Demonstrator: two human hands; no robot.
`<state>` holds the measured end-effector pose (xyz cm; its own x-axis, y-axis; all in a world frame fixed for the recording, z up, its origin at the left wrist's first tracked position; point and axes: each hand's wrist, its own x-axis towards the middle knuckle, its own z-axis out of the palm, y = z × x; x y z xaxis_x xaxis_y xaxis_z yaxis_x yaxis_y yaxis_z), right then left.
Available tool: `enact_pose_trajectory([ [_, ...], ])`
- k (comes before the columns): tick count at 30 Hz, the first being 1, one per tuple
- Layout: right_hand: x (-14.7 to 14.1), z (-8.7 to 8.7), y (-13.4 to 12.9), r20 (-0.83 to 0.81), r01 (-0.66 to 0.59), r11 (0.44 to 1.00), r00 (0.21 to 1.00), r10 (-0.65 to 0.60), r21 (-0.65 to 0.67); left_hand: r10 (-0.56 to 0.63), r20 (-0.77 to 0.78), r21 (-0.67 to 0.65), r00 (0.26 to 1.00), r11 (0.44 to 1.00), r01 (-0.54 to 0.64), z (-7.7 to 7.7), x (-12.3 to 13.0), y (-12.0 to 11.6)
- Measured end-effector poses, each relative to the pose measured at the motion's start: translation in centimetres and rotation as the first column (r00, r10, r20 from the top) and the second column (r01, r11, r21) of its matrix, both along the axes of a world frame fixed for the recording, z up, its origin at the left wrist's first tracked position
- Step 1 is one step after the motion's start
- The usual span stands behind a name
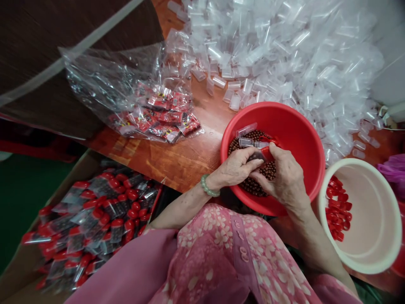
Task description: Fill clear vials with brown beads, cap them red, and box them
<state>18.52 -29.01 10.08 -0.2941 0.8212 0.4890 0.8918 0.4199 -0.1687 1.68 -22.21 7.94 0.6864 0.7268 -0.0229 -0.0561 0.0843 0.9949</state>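
Observation:
Above a red bowl [303, 169], my left hand [232, 166] is closed around a small clear plastic container [255, 156] that looks dark inside. My right hand [286, 175] grips a red cap [267, 153] at the container's upper end; whether the cap is fully seated I cannot tell. Brown round beads [253, 185] cover the bottom of the bowl under both hands. A few clear empty containers [246, 142] lie on the beads, with a loose red piece [270, 139] beside them. The fingers partly hide the held container.
A large heap of clear containers [278, 50] spreads across the wooden table [171, 162]. At right, a cream bucket [373, 211] holds red caps [339, 209]. A plastic bag [104, 88] with red printed packets [164, 112] lies left. A cardboard box [12, 270] contains red-capped filled containers [95, 219].

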Motion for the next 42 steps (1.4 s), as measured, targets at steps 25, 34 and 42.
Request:
enact_pose_trajectory([
  [25,0.1,-2.1,1.3,0.039,-0.058,0.993,0.998,0.054,0.102,0.052,-0.043,0.103,0.998,0.994,-0.047,0.1,0.8,-0.9],
  [34,0.8,-0.9,0.9,-0.511,-0.06,0.985,0.859,-0.032,-0.163,-0.051,-0.003,-0.003,0.999,0.999,0.051,0.2,0.5,-0.5],
  [42,0.9,-1.0,1.0,-0.781,-0.067,0.971,0.608,-0.142,-0.229,-0.13,-0.065,0.108,0.989,0.985,0.137,0.1,0.3,-0.1],
])
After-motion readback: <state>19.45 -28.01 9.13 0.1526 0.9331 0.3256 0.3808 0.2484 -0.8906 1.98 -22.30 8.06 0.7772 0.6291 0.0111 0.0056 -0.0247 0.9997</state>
